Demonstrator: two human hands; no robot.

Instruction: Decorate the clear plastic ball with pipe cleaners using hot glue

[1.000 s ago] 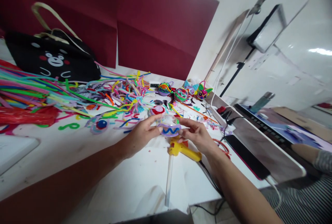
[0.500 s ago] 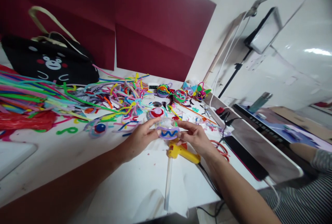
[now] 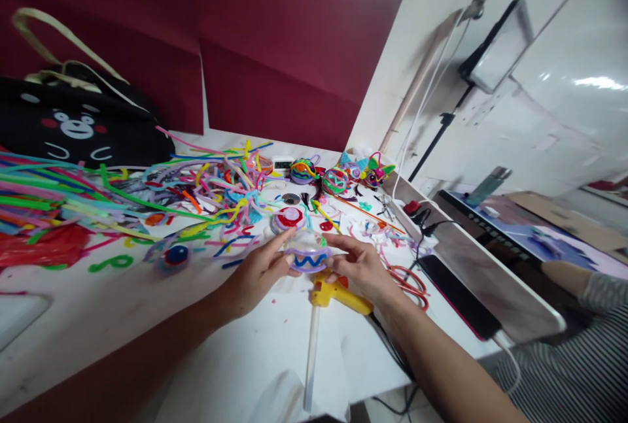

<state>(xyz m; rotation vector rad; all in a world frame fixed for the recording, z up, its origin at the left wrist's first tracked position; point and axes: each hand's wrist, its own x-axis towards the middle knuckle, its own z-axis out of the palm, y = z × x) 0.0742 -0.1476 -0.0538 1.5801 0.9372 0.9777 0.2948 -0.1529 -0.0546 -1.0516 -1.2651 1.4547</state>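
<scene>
Between my two hands is a clear plastic ball (image 3: pixel 308 257) trimmed with purple pipe cleaner and a blue zigzag. My left hand (image 3: pixel 265 271) grips its left side with thumb and fingers. On the other side, my right hand (image 3: pixel 357 266) pinches the ball's right edge. Just below it lies a yellow glue gun (image 3: pixel 341 296) with a pale glue stick (image 3: pixel 311 357) sticking out toward me. Behind the ball rests a round piece with a red coil (image 3: pixel 288 218). A clear piece with a dark blue ball (image 3: pixel 176 255) sits further left.
Loose pipe cleaners (image 3: pixel 122 194) cover the left side near a black bag (image 3: pixel 83 125). Decorated balls (image 3: pixel 335 180) stand at the back. On the right lie a phone (image 3: pixel 458 295) on a cable and red tubing (image 3: pixel 408 284). A person in a striped top (image 3: pixel 574 364) is at far right.
My view has shifted slightly, so most things appear a little further left. Both hands keep hold of the clear ball, which sits slightly lower in view.
</scene>
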